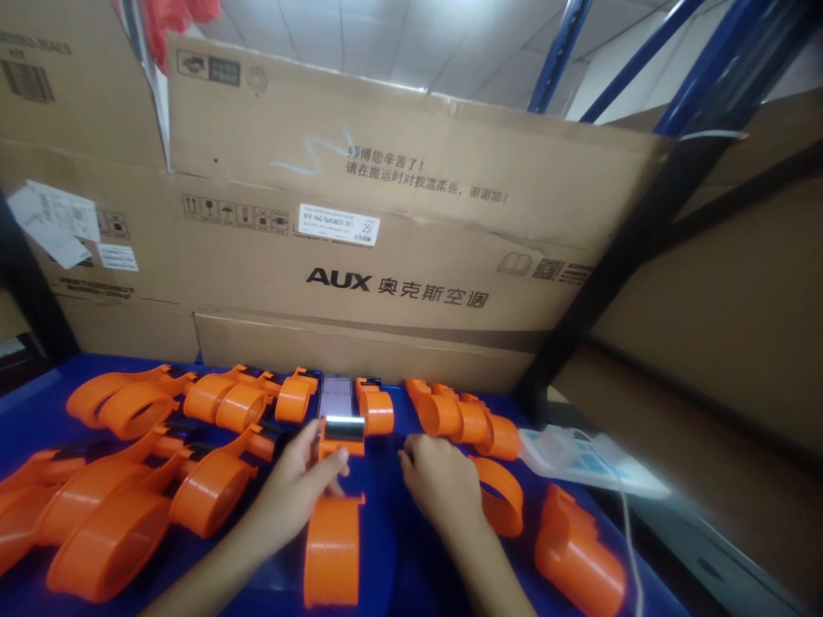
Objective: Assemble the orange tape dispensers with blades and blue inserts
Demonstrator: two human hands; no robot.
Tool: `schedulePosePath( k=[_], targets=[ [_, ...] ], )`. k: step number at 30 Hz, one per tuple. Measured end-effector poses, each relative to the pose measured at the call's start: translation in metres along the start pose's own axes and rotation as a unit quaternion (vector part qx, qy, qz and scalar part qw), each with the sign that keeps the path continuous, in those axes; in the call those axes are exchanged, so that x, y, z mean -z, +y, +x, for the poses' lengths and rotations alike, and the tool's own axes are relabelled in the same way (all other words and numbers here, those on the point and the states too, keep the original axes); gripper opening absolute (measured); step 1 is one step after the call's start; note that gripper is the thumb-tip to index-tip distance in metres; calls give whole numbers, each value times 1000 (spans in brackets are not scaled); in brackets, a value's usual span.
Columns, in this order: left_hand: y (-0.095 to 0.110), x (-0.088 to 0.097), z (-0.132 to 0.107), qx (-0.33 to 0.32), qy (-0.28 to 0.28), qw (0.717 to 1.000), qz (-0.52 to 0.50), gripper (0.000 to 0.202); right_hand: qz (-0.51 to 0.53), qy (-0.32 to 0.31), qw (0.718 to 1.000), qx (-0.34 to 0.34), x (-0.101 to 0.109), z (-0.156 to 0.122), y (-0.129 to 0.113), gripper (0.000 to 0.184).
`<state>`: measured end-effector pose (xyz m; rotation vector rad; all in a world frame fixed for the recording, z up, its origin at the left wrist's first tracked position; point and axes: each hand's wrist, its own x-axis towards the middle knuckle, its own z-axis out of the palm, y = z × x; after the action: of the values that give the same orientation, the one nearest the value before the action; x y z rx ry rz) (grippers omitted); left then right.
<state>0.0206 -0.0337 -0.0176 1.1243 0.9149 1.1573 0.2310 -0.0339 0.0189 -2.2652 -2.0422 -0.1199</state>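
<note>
An orange plastic tape dispenser [333, 548] lies lengthwise on the blue table [392, 557] in front of me, its metal roller end [345, 428] pointing away. My left hand [297, 490] is closed round the dispenser's neck, thumb over the top just below the roller. My right hand [441, 482] rests palm down on the table just right of it, fingers curled toward the roller; what they touch is hidden. A small flat grey piece [336, 398] lies just beyond the roller.
Several more orange dispensers [129, 506] are heaped at the left, along the back [463, 420] and at the right [575, 548]. Large cardboard boxes [386, 231] wall the rear. A clear plastic bag [579, 458] and a white cord [627, 523] lie at the right edge.
</note>
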Motion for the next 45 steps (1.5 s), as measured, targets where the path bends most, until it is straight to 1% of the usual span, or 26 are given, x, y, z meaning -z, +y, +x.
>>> schedulePosePath(
  k=[6,10,13,16,21,25,31,34,37,41,45],
  targets=[
    [1,-2,-1,9,7,999,-39,53,-7,-18,1000,16,-10,-2,-10,20],
    [0,0,1,2,2,1000,-27,53,9,-22,999,34,-10,-2,-13,20],
    [-2,2,3,-1,-8,1000,-5,52,15,-20,999,32,-11,-1,-12,22],
    [-4,3,3,-4,-8,1000,1,53,21,-21,999,32,-12,-1,-11,19],
    [-3,2,4,3,-20,1000,0,49,39,-19,998,52,-11,-5,-15,16],
    [-2,3,6,-3,-30,1000,-2,45,47,-12,996,69,-9,-7,-17,17],
    [0,3,6,-10,-26,1000,-5,40,61,6,993,104,-9,-9,-17,14],
    [3,2,5,-17,-25,1000,-3,37,98,-9,986,134,-8,-11,-18,17],
    [4,1,5,-16,-23,1000,-5,36,147,-37,973,174,-8,-14,-21,23],
    [-1,3,7,-17,-32,999,1,37,151,-62,963,213,-14,-18,-26,29],
    [-7,4,9,-14,-46,999,6,40,156,-75,959,224,-21,-18,-29,24]
  ],
)
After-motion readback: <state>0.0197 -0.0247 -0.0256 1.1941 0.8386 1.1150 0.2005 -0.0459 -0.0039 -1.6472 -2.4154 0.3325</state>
